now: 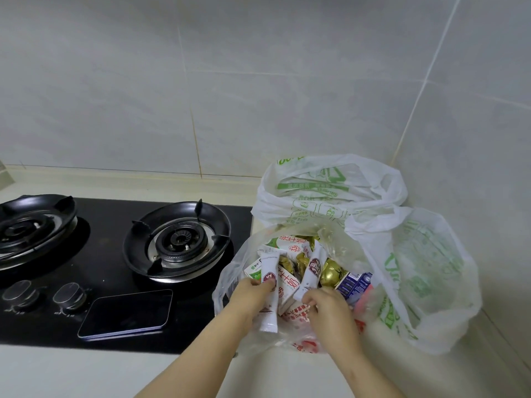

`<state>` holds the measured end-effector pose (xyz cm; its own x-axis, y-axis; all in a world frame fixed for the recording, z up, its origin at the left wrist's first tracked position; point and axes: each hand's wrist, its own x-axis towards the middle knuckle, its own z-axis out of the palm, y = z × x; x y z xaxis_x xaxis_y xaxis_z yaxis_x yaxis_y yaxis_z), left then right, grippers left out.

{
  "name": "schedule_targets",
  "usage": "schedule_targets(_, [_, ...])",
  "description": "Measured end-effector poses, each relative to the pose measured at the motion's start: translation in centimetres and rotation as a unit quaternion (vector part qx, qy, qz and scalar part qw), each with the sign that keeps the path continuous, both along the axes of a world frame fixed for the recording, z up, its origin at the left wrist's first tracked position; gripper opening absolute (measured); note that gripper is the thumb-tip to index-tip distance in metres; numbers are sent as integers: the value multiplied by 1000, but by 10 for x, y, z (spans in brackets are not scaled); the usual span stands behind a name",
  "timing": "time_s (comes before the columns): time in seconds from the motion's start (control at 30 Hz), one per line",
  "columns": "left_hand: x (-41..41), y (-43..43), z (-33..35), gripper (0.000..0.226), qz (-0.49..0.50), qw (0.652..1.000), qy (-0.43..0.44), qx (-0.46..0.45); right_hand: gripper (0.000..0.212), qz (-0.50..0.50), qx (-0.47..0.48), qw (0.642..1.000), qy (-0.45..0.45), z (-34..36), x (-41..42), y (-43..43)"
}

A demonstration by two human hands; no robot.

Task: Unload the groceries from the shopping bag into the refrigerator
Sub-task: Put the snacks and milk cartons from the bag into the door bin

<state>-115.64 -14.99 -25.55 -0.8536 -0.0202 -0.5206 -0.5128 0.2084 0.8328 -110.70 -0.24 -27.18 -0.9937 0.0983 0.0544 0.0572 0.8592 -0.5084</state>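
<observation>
Shopping bag (227, 285) is set just right of stove (115, 271); carton (288, 282) inside is marked 牛奶. White sachet (269, 297) is gripped by left hand (250, 294), second sachet (311, 271) by right hand (326, 310).

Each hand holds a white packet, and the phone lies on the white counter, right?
Not quite: the head view shows the phone lying on the black stove, not the counter. The left hand and right hand each hold a white packet.

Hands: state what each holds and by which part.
Left hand grips a white sachet mid-length; right hand pinches a second sachet by its lower end.
</observation>
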Motion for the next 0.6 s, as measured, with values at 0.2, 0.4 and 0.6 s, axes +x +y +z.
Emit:
schedule_targets(0.2, [-13, -1, -3, 28, -36, 996, 36, -80, 7, -62, -66, 996, -22, 12, -14, -2])
schedule_targets(0.4, [-16, -1, -9, 24, -50, 994, 51, -81, 32, -117, 4, 988, -104, 4, -37, 2])
schedule_targets(0.6, [-15, 0, -11, 22, -42, 996, 40, -65, 26, -134, 49, 981, -130, 2, -45, 1])
